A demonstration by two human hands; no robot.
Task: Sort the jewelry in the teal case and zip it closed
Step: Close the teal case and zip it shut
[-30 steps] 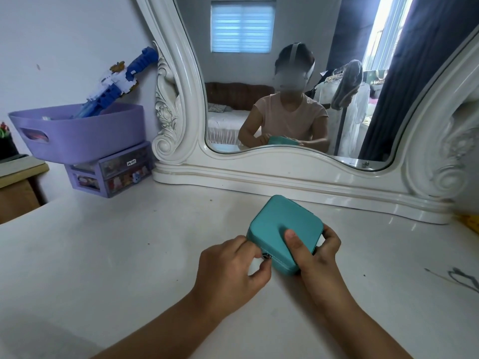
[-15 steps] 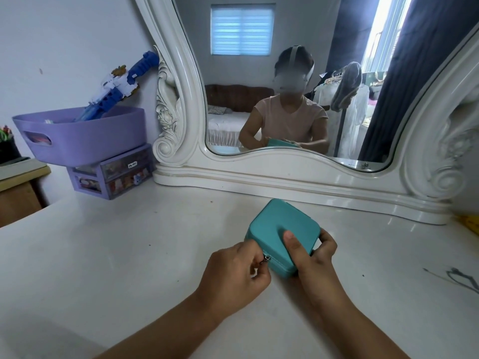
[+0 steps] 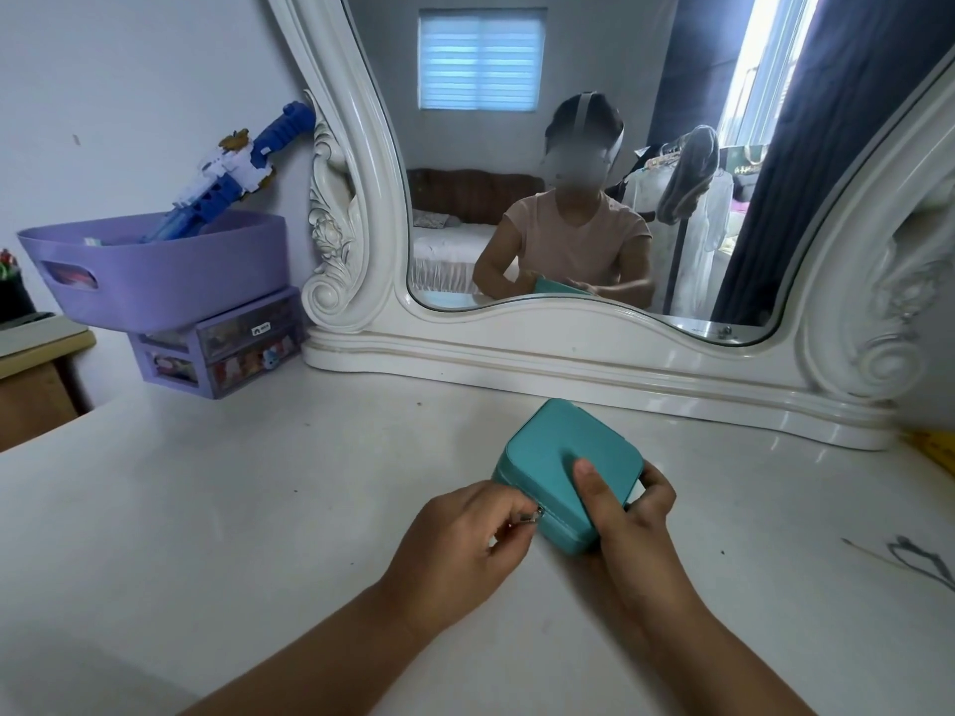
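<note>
A small square teal case (image 3: 555, 452) lies with its lid down on the white dresser top (image 3: 258, 483), in front of the mirror. My left hand (image 3: 460, 545) pinches the metal zipper pull (image 3: 532, 516) at the case's near left side. My right hand (image 3: 625, 514) clamps the case from the right, thumb flat on the lid and fingers curled round the far right corner. No jewelry shows; the inside of the case is hidden.
A big white carved mirror (image 3: 568, 354) stands along the back of the dresser. At the left a purple basket (image 3: 160, 271) with a blue-and-white toy (image 3: 232, 167) sits on small purple drawers (image 3: 222, 348). Dark scribble marks (image 3: 920, 558) lie on the surface at right.
My left hand has closed its pinch on the zipper pull and drawn it a little leftward along the case's near side. The right hand keeps its hold on the case.
</note>
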